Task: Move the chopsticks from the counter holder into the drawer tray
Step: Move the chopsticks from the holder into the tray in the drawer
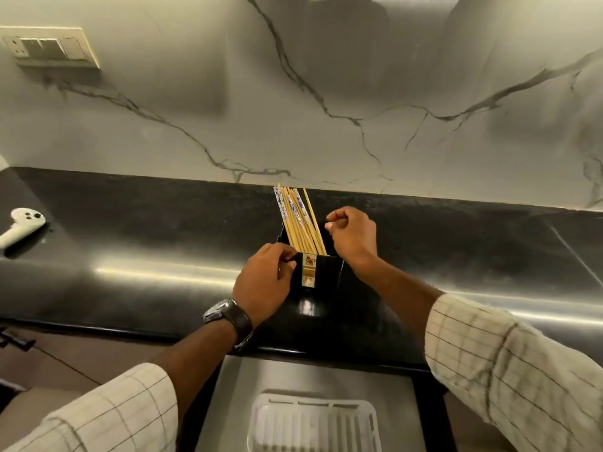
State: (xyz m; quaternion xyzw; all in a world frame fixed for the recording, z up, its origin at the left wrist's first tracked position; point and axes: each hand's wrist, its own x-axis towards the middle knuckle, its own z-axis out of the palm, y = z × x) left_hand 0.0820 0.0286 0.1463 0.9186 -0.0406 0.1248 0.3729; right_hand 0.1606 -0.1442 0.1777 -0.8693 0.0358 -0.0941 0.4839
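One black holder [323, 272] carries a bunch of pale chopsticks [298, 220], some blue-patterned on top; the left hand [264, 282] grips the holder, the right hand [354, 238] curls beside, grip unclear.

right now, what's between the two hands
The black holder with the chopsticks leaning in it, seen in the head view. The left hand grips its near left corner; the right hand is by its right rim.

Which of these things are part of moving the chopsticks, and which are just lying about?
In the job: chopsticks, black holder, left hand gripping it, right hand beside the chopsticks, white drawer tray below.
Lying about: white handheld device on counter, wall switch plate.
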